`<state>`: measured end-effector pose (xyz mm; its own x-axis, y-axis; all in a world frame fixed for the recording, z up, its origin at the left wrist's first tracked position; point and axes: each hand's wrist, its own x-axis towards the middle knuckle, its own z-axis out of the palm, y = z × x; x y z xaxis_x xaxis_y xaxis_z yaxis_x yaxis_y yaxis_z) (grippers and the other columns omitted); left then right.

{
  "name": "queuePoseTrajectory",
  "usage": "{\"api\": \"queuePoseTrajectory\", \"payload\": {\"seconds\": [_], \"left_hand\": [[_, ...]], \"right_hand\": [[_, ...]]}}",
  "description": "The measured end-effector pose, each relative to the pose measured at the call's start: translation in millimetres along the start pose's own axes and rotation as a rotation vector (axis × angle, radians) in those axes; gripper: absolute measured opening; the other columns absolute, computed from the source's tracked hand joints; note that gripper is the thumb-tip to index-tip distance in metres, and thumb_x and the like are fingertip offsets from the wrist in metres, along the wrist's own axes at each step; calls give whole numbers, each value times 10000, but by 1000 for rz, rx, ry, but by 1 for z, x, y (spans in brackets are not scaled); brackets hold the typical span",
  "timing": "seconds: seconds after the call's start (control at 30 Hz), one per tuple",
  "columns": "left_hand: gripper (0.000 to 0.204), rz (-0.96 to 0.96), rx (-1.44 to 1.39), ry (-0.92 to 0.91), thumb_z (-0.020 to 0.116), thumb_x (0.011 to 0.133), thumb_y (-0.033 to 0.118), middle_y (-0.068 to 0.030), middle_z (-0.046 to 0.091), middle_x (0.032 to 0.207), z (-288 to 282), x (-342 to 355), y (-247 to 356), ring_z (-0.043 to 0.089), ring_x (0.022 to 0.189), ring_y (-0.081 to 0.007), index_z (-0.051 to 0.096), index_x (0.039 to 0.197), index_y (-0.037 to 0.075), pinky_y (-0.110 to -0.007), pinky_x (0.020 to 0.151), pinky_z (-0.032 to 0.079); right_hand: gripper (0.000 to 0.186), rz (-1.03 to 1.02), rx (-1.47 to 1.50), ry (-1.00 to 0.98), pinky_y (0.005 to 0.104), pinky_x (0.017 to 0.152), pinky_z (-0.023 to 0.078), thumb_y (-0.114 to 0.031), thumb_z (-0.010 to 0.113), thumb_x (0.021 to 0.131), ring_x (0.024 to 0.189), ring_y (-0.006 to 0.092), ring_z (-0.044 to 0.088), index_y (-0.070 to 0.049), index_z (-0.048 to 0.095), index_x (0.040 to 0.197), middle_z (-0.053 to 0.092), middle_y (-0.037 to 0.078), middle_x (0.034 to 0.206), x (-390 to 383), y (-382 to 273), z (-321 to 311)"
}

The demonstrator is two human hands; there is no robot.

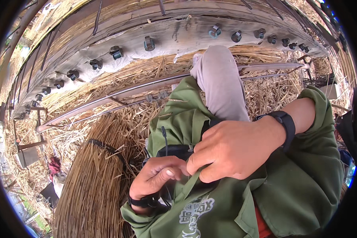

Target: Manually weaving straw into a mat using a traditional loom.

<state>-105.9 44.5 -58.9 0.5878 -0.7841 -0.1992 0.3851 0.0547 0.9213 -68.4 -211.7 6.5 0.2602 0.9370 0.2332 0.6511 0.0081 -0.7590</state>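
Note:
My right hand, with a black watch on its wrist, is closed with bent fingers on the front edge of the green jacket I wear. A narrow fold of that cloth runs down from its fingertips. Close on its left, my left hand is curled, the thumb over bent fingers. Its fingertips are blurred and partly behind the right hand, so what they hold is hidden. A black zipped pouch lies at my waist behind both hands, and a thin black cord stands up beside it.
A thick bundle of straw stalks, tied with a dark band, leans at my left. Beyond my grey-trousered knee runs a metal rail. Behind it, a long pale board carries several dark clips. Loose straw covers the ground.

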Motion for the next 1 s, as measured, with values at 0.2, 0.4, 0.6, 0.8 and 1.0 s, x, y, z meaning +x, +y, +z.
{"api": "queuePoseTrajectory", "payload": {"seconds": [0.2, 0.4, 0.6, 0.8, 1.0], "left_hand": [[525, 104, 98, 175, 770, 719, 482, -54, 603, 741, 7, -9, 25, 527, 597, -114, 643, 845, -11, -235, 552, 409], [332, 198, 616, 476, 819, 722, 219, -70, 594, 687, 35, 4, 41, 523, 525, -133, 644, 879, -15, -248, 493, 418], [209, 246, 749, 569, 741, 762, 82, -110, 616, 696, 38, 6, 37, 568, 536, -182, 645, 908, -34, -273, 494, 439], [244, 268, 759, 496, 773, 732, 118, -101, 615, 699, 36, 2, 44, 567, 523, -206, 656, 899, -17, -281, 485, 439], [264, 164, 810, 228, 827, 661, 149, -73, 598, 671, 37, -7, 57, 595, 533, -194, 667, 839, 37, -280, 466, 451]], "right_hand": [[38, 285, 604, 418, 334, 703, 460, -34, 565, 894, 797, 228, 576, -2, 558, 874, 582, 96, 894, 1, 8, -6], [104, 264, 268, 514, 382, 660, 454, -41, 625, 828, 760, 318, 563, -8, 529, 848, 543, 121, 827, 9, 9, 21], [192, 315, 250, 511, 381, 668, 468, -121, 677, 827, 755, 281, 587, -5, 537, 890, 533, 118, 864, 12, 5, 19], [286, 336, 322, 298, 334, 660, 476, -152, 709, 823, 736, 219, 584, -6, 534, 995, 542, 101, 922, 12, 4, 11], [260, 338, 265, 322, 316, 583, 463, -175, 710, 830, 685, 211, 580, -14, 554, 962, 543, 87, 892, 1, -5, -7]]}}
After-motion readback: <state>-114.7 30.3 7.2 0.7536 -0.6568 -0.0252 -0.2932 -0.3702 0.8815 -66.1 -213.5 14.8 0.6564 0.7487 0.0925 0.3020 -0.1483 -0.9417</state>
